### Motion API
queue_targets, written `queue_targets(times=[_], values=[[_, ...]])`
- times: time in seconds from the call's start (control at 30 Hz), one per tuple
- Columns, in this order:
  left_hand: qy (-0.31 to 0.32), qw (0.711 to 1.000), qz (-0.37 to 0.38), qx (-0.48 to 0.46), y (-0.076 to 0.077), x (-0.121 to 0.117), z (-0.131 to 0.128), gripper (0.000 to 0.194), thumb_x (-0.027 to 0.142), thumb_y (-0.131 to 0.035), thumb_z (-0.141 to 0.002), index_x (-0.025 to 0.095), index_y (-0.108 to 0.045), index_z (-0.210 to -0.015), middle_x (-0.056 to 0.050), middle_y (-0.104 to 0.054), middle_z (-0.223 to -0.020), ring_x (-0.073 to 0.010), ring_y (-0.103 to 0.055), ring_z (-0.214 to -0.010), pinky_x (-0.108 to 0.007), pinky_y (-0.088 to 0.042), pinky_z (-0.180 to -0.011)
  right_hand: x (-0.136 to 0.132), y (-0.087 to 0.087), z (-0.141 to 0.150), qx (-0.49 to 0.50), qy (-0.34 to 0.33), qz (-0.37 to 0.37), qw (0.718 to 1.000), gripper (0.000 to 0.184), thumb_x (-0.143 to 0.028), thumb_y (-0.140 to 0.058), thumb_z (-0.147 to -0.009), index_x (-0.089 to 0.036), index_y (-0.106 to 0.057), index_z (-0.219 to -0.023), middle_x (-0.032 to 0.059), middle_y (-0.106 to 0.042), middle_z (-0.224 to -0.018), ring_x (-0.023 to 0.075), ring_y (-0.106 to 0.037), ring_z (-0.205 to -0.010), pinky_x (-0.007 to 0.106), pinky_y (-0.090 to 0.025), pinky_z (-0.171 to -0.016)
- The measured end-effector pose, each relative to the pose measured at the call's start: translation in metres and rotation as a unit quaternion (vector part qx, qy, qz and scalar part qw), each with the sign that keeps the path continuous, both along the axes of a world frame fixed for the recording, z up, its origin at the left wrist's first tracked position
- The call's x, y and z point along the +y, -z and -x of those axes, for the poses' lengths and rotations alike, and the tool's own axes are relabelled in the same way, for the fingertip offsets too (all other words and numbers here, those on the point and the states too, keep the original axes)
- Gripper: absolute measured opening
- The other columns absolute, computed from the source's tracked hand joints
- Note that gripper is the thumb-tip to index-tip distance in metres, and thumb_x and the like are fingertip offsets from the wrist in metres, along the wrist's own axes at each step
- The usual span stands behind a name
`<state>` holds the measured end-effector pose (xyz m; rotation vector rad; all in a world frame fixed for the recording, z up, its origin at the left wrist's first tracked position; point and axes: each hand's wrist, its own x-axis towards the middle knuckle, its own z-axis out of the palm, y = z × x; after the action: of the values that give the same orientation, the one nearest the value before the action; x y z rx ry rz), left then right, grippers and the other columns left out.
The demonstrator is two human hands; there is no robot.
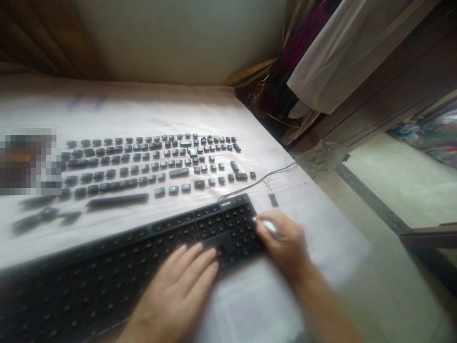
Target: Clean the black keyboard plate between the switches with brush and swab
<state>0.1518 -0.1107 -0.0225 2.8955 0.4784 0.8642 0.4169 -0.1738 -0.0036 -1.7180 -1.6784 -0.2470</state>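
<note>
A black keyboard point(228, 243) with its keycaps off lies slantwise on a white cloth, bare switches showing. My left hand point(185, 281) rests flat on its lower edge, fingers stretched out. At the keyboard's right end, my right hand point(285, 240) is closed round a small white object point(269, 226) with a narrow tip, whose kind I cannot make out. That tip is close to the switches of the number pad. Behind the keyboard, loose black keycaps point(134, 169) are laid out in rows, with a long space bar point(117, 200) at the front.
A thin cable point(257, 179) runs from the keyboard to the cloth's right edge. Beside it lies a small black piece with two wires point(273, 200). A blurred-out patch point(28, 159) covers something at left. Clothes point(332, 57) hang at right, above the tiled floor point(403, 181).
</note>
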Motion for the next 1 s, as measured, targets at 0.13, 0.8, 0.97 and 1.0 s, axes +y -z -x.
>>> queue_targets(times=[0.13, 0.8, 0.97, 1.0], values=[[-0.013, 0.999, 0.019, -0.028, 0.006, -0.004, -0.001, 0.04, 0.01, -0.035, -0.098, 0.021, -0.07, -0.115, 0.0, -0.068, -0.129, -0.0166, -0.052, -0.131, -0.037, -0.027, -0.122, 0.0, 0.0, 0.0, -0.002, 0.009, 0.002, 1.0, 0.012, -0.011, -0.056, -0.089, -0.021, -0.062, -0.088, 0.0021, -0.072, -0.075, 0.0159, -0.069, -0.065, 0.026, -0.056, -0.063], [0.016, 0.999, -0.038, 0.026, -0.014, 0.008, 0.001, 0.036, 0.01, -0.041, -0.097, 0.021, -0.071, -0.114, 0.0, -0.07, -0.126, -0.0169, -0.061, -0.119, -0.034, -0.045, -0.11, -0.005, -0.004, -0.002, 0.103, 0.113, -0.012, 0.988, 0.006, -0.024, -0.062, -0.087, -0.021, -0.066, -0.09, -0.0008, -0.072, -0.072, 0.0124, -0.062, -0.049, 0.022, -0.052, -0.051], [0.01, 0.999, -0.036, 0.023, -0.015, 0.006, 0.001, 0.038, 0.01, -0.038, -0.098, 0.02, -0.071, -0.114, 0.001, -0.069, -0.127, -0.0173, -0.062, -0.119, -0.034, -0.045, -0.11, 0.002, -0.016, 0.005, 0.099, 0.075, -0.01, 0.992, 0.005, -0.027, -0.062, -0.088, -0.023, -0.065, -0.085, -0.0012, -0.071, -0.067, 0.0136, -0.063, -0.048, 0.023, -0.053, -0.052], [0.01, 0.999, -0.035, 0.024, -0.015, 0.006, 0.001, 0.037, 0.01, -0.038, -0.098, 0.021, -0.07, -0.115, 0.001, -0.069, -0.128, -0.017, -0.062, -0.119, -0.034, -0.044, -0.111, 0.004, -0.016, 0.006, 0.094, 0.062, -0.007, 0.994, 0.006, -0.025, -0.061, -0.088, -0.024, -0.064, -0.083, -0.001, -0.071, -0.068, 0.0141, -0.065, -0.051, 0.023, -0.054, -0.053]])
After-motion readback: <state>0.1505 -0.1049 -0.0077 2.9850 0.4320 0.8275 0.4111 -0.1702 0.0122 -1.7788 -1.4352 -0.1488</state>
